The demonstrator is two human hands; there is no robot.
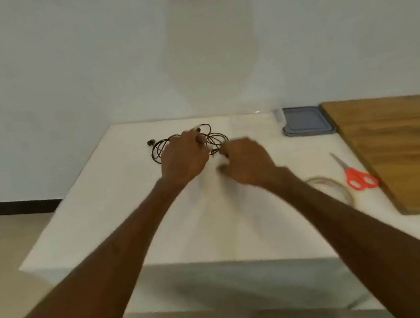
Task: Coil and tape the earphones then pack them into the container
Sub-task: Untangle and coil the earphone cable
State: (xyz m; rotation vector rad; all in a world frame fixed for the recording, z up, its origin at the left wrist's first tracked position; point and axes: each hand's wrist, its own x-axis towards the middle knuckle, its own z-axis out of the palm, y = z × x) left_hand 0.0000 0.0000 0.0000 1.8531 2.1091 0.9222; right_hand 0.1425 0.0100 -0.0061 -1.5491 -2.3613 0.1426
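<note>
Head view showed coiling underway: left hand (184,157) fingers gripped the earphones (150,142); right hand (248,165) curled, hold unclear; tape (330,189) needed next.

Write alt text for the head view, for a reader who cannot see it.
The left hand grips coiled black earphones over a white table, the right hand curled beside it. A tape roll and red scissors lie nearby.

I see a white table (102,217) carrying a wooden board (408,149), red scissors (355,178), tape roll (339,185), grey lid (307,121) and clear container (253,124).
</note>
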